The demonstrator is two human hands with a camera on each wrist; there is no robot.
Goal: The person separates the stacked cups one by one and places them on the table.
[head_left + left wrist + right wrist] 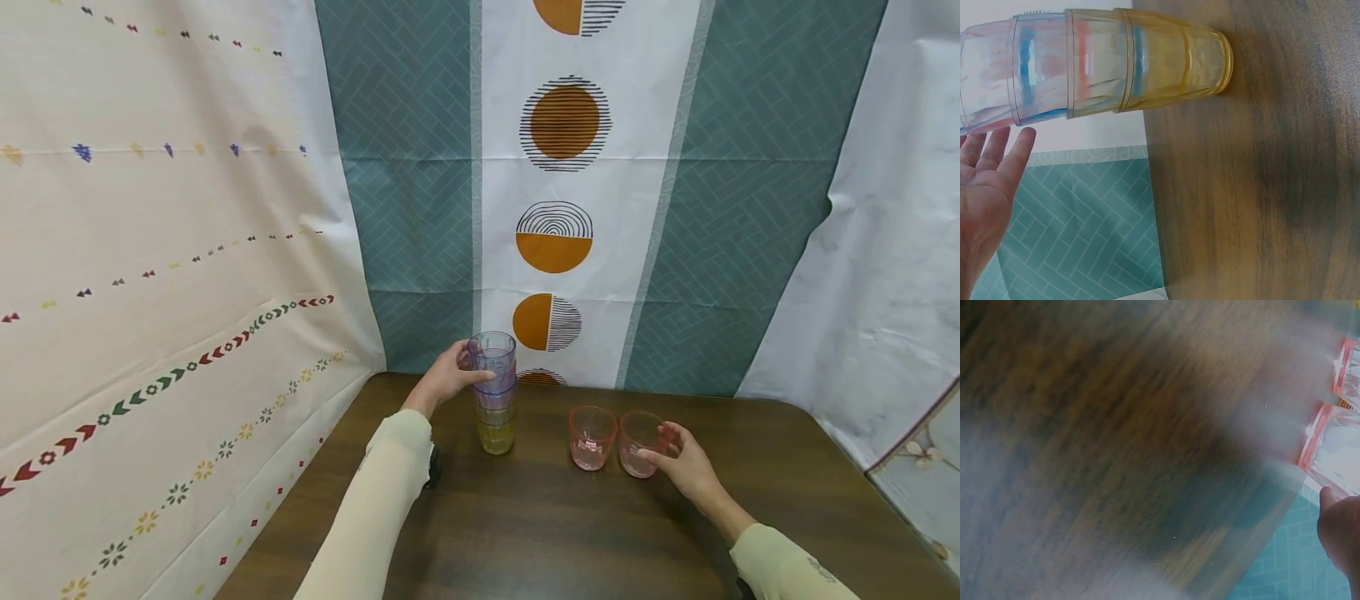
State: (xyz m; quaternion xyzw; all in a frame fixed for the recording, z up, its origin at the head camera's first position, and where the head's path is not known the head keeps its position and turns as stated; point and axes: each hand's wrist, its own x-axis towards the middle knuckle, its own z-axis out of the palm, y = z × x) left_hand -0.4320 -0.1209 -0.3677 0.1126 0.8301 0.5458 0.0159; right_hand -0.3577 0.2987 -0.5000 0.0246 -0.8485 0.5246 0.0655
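A tall stack of nested clear plastic tumblers stands on the table, yellow at the bottom with blue and pink ones above it. Near the top of the stack, my left hand grips it, thumb across the front and fingers round the far side. In the left wrist view the fingertips lie right at the stack's side. My right hand holds a pink tumbler between thumb and fingers. Close beside that one, to its left, is a second pink tumbler, upright on the table.
The dark wooden table has its back edge just behind the tumblers. A teal and white curtain with orange circles hangs behind it. Patterned cream cloth covers the left side, and pale cloth hangs at the right.
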